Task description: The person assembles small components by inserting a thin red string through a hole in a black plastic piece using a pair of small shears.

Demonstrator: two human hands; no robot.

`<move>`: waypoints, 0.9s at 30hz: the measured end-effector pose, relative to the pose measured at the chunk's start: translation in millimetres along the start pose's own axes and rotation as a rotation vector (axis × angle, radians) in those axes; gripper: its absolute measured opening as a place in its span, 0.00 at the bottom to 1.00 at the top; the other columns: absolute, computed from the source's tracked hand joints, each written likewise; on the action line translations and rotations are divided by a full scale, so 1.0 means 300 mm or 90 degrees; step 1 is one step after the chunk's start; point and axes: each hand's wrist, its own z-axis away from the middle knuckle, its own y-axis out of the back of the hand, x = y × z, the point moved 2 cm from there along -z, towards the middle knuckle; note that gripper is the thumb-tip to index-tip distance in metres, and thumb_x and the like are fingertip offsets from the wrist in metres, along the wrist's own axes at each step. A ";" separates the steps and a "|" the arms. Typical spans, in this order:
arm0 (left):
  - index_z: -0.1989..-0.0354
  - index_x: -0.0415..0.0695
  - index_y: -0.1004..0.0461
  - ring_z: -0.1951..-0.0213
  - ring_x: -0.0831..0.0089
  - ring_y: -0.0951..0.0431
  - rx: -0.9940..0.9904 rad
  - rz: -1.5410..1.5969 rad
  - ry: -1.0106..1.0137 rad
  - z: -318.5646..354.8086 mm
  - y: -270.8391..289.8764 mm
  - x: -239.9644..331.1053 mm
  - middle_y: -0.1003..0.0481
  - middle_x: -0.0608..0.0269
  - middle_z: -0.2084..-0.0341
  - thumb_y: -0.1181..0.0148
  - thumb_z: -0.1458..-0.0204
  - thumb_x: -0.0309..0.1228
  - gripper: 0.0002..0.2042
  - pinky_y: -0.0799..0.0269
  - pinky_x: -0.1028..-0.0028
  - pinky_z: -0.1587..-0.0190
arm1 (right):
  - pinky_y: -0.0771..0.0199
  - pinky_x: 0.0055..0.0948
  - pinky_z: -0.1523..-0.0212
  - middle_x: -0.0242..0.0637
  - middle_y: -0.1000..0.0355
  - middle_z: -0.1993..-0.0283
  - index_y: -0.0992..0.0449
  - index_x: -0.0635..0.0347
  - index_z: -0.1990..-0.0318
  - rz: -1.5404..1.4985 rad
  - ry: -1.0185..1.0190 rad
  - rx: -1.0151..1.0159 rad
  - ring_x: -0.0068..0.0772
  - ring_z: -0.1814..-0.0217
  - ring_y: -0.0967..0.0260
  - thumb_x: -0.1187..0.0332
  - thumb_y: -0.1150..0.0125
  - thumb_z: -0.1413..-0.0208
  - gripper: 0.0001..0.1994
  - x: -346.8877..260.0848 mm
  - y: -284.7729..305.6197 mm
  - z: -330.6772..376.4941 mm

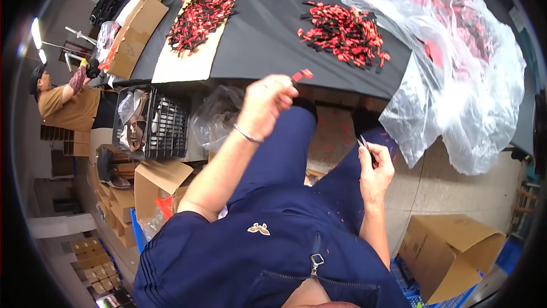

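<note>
Between the fingers of my left hand (266, 103) is a small red and black strip (303, 75), its red end sticking out over the front edge of the table. My right hand (375, 176), lower down above my right thigh, is closed round a small pointed metal tool (363, 141) with a dark handle; it looks like thread snips, though the fingers cover most of it. Ahead on the black tabletop (256, 40) lies a heap of similar red and black strips (345, 34). A second heap of strips (202, 18) rests on a yellowish sheet (181, 71) to the left.
A clear plastic bag (421, 94) full of strips spreads over the table's right side and hangs off the edge. Below left stand a black crate (166, 128) and an open carton (159, 185). Another carton (444, 251) is at lower right. A co-worker (71, 100) stands far left.
</note>
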 end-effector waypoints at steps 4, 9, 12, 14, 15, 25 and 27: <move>0.71 0.42 0.26 0.78 0.82 0.28 0.065 0.094 -0.198 -0.257 0.196 0.241 0.25 0.67 0.75 0.45 0.49 0.25 0.02 0.32 0.84 0.74 | 0.36 0.12 0.73 0.29 0.28 0.69 0.28 0.64 0.62 0.013 -0.032 0.010 0.13 0.71 0.34 0.75 0.40 0.47 0.06 0.007 -0.029 -0.054; 0.50 0.41 0.32 0.61 0.72 0.26 0.123 0.267 -0.220 -0.489 0.338 0.282 0.28 0.58 0.56 0.51 0.43 0.38 0.17 0.29 0.73 0.60 | 0.34 0.13 0.67 0.30 0.27 0.67 0.27 0.66 0.62 -0.001 -0.086 0.021 0.12 0.68 0.35 0.75 0.39 0.48 0.07 -0.004 -0.070 -0.120; 0.47 0.41 0.31 0.63 0.73 0.24 0.198 -0.100 -0.205 -0.540 0.215 0.172 0.25 0.58 0.58 0.45 0.45 0.31 0.17 0.28 0.76 0.62 | 0.34 0.14 0.66 0.30 0.27 0.68 0.27 0.66 0.62 0.047 -0.097 0.029 0.13 0.68 0.34 0.75 0.39 0.47 0.07 0.022 -0.074 -0.139; 0.51 0.39 0.28 0.62 0.74 0.24 0.135 -0.242 -0.301 -0.591 0.128 0.144 0.24 0.59 0.59 0.44 0.47 0.27 0.15 0.28 0.78 0.60 | 0.34 0.14 0.68 0.29 0.27 0.69 0.27 0.66 0.62 0.004 -0.075 0.046 0.12 0.69 0.35 0.75 0.38 0.48 0.07 0.009 -0.095 -0.154; 0.52 0.38 0.27 0.59 0.73 0.24 0.112 -0.325 -0.345 -0.621 0.093 0.140 0.24 0.57 0.58 0.45 0.47 0.27 0.14 0.29 0.77 0.56 | 0.34 0.14 0.69 0.29 0.27 0.69 0.27 0.66 0.62 0.022 -0.073 0.044 0.12 0.70 0.35 0.75 0.38 0.48 0.07 0.006 -0.099 -0.160; 0.55 0.41 0.25 0.57 0.61 0.23 -0.073 -0.765 -0.368 -0.953 -0.152 0.102 0.23 0.49 0.61 0.49 0.46 0.40 0.17 0.31 0.70 0.52 | 0.32 0.19 0.70 0.34 0.28 0.68 0.26 0.63 0.62 0.160 0.066 0.051 0.22 0.69 0.31 0.73 0.27 0.63 0.18 0.006 -0.109 -0.197; 0.51 0.45 0.27 0.45 0.57 0.32 -0.111 -0.834 -0.392 -0.977 -0.169 0.053 0.28 0.50 0.52 0.52 0.45 0.43 0.19 0.42 0.64 0.42 | 0.32 0.19 0.71 0.34 0.28 0.68 0.26 0.62 0.62 0.174 0.080 0.056 0.22 0.70 0.31 0.73 0.27 0.63 0.18 0.007 -0.107 -0.200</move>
